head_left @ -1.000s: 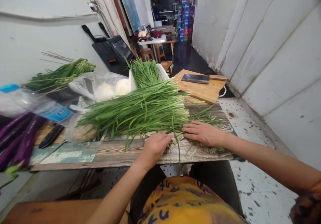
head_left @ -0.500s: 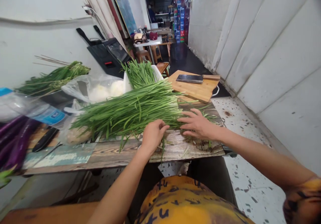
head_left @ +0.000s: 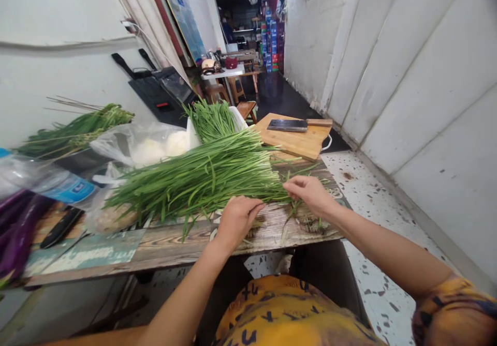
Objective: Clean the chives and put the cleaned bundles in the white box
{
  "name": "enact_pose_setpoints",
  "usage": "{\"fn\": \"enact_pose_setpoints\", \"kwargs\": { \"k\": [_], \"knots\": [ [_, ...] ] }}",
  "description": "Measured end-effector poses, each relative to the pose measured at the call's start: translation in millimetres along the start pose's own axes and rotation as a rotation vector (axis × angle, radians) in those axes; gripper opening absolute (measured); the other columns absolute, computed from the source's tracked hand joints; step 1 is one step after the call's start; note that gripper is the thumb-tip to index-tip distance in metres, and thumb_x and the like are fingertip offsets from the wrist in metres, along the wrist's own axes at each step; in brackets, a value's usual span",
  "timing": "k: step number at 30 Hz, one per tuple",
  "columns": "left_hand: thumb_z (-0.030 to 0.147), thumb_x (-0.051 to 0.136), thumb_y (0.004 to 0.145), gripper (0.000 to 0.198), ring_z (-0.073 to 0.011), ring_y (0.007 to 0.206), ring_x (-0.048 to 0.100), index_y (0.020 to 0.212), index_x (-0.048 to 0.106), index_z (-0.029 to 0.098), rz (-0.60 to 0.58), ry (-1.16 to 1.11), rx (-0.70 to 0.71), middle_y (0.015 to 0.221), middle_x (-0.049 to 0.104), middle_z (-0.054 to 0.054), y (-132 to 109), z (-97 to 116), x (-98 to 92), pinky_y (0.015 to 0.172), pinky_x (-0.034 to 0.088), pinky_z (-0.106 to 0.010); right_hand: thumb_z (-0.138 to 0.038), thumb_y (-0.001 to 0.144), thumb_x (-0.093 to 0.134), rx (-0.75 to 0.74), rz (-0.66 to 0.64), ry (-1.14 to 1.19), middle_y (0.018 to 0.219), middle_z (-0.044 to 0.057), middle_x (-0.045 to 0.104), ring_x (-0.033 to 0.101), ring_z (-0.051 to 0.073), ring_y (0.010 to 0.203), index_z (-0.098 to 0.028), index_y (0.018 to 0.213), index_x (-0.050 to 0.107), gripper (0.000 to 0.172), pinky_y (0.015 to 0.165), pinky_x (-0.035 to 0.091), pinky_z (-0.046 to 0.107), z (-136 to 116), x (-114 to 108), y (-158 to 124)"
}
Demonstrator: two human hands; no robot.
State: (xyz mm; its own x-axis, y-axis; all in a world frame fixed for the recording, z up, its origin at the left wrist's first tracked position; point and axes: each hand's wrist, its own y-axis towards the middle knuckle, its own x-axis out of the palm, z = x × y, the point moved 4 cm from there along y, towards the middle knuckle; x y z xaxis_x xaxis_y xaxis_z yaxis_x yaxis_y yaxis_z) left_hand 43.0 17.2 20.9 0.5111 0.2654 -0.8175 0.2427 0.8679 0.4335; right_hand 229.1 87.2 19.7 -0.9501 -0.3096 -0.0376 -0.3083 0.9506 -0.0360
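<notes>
The garlic chives (head_left: 205, 173) lay in a long loose heap across the wooden table (head_left: 163, 240), leafy tips toward the left and pale cut ends toward the right. The left hand (head_left: 236, 217) rested at the near edge of the heap, fingers curled onto a few stems, though whether it pinched them could not be told. The right hand (head_left: 308, 192) sat just beside it at the cut ends, fingers drawn together on some stalks, the grip itself hidden. Loose trimmings (head_left: 310, 222) lay scattered under the right wrist. Behind the heap stood a white tub (head_left: 236, 118) holding more chives, and a clear plastic bag (head_left: 143, 139). A cleaver (head_left: 289, 124) lay on a cutting board (head_left: 298, 141) at the far right corner. Purple eggplants (head_left: 17, 227) and a black-handled knife (head_left: 58, 227) lay at the left.
</notes>
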Motion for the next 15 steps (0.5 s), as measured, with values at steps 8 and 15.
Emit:
{"fn": "enact_pose_setpoints", "kwargs": {
  "k": [8, 15],
  "knots": [
    [0.02, 0.047, 0.086, 0.021, -0.0239, 0.085, 0.062, 0.091, 0.068, 0.017, 0.216, 0.38, -0.199, 0.091, 0.07, -0.01, -17.3, -24.9, -45.0, 0.079, 0.043, -0.041, -0.042, 0.067, 0.069, -0.137, 0.204, -0.003, 0.056, -0.001, 0.055, 0.046, 0.009, 0.052, -0.015, 0.063, 0.062, 0.028, 0.051, 0.036, 0.023, -10.3, -22.0, -12.3],
    [0.025, 0.043, 0.09, 0.03, -0.0188, 0.105, 0.059, 0.114, 0.059, 0.016, 0.236, -0.071, -0.056, 0.112, 0.065, -0.009, 2.6, 24.6, -26.5, 0.093, 0.046, -0.035, -0.034, 0.081, 0.057, -0.336, 0.009, -0.132, 0.066, 0.001, 0.062, 0.055, 0.013, 0.064, -0.017, 0.066, 0.066, 0.025, 0.062, 0.043, 0.024, -18.9, 51.3, -21.0]
  ]
}}
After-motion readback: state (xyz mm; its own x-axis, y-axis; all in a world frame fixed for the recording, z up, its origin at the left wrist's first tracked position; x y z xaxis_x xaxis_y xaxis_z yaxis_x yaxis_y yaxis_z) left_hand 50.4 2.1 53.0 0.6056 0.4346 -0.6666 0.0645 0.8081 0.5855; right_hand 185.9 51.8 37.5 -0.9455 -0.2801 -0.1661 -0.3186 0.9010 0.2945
